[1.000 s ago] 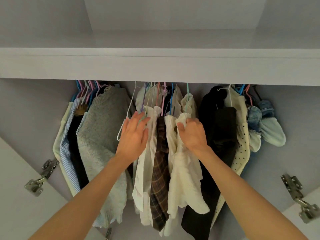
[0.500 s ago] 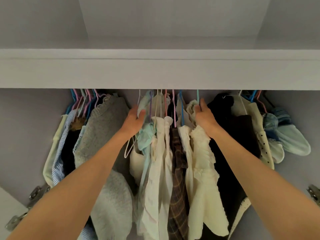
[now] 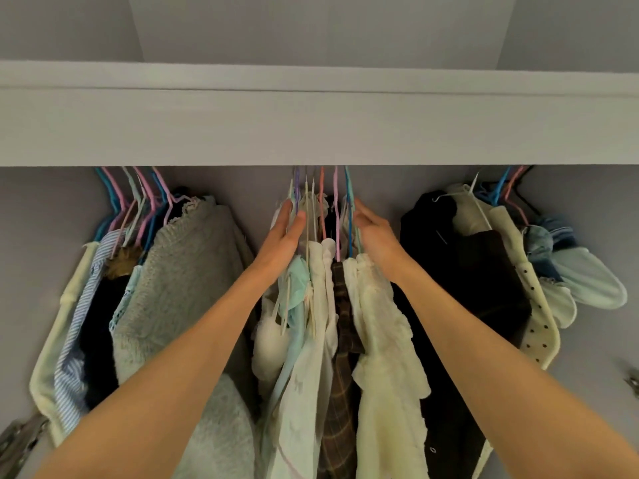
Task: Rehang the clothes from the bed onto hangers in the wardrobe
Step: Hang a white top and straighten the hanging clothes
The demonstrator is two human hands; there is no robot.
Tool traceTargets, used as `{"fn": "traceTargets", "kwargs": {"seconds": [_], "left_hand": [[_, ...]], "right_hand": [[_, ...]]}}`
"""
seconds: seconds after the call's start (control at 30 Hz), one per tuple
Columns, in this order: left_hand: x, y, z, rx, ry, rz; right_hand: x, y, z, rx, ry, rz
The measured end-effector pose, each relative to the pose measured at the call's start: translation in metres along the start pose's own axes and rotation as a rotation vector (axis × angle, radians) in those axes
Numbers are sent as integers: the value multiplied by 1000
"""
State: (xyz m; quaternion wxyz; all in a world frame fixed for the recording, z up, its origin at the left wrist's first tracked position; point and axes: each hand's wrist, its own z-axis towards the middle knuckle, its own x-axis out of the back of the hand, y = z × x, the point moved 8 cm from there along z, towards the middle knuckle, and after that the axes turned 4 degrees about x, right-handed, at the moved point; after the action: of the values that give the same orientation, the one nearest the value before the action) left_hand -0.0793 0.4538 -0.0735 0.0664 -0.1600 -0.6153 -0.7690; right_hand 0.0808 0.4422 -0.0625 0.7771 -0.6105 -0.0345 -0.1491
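Observation:
A middle bunch of clothes (image 3: pixel 321 326) hangs on coloured wire hangers (image 3: pixel 323 198) under the wardrobe's front beam: white and cream tops, a mint piece, a brown plaid garment. My left hand (image 3: pixel 283 233) presses flat against the bunch's left side near the hanger necks, fingers straight. My right hand (image 3: pixel 371 233) presses its right side the same way, fingers straight and pointing up. The rail itself is hidden behind the beam.
A grey knit sweater (image 3: pixel 186 281) and striped shirts hang at the left. Black garments (image 3: pixel 460 271), a dotted cream piece and denim hang at the right. The white beam (image 3: pixel 318 126) crosses overhead. Metal door hinges (image 3: pixel 17 440) sit at the lower left.
Both hands have risen toward the hanger necks and straightened their fingers, squeezing the middle bunch together. Gaps have opened between this bunch and the clothes on either side.

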Motion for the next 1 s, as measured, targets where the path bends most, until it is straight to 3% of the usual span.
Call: {"fn": "traceTargets", "kwargs": {"seconds": [0.3,0.53,0.7,0.83,0.9,1.0], "left_hand": [[-25,9,5,-24,-139,75],[-11,17,-8,-37,-15,330],[-49,72,-44,-339,60,422],[-127,105,-62,-455,-37,397],[-169,112,-57,-438,-112,361],[-222,110,-34,-262,-204,281]], "right_hand": [[-21,2,7,22,-131,-36],[13,-10,-18,100,-149,-265],[74,-17,-58,322,-10,-729],[152,-4,-84,390,219,-1012],[183,12,-93,311,249,-1048],[205,42,-109,213,247,-1013]]}}
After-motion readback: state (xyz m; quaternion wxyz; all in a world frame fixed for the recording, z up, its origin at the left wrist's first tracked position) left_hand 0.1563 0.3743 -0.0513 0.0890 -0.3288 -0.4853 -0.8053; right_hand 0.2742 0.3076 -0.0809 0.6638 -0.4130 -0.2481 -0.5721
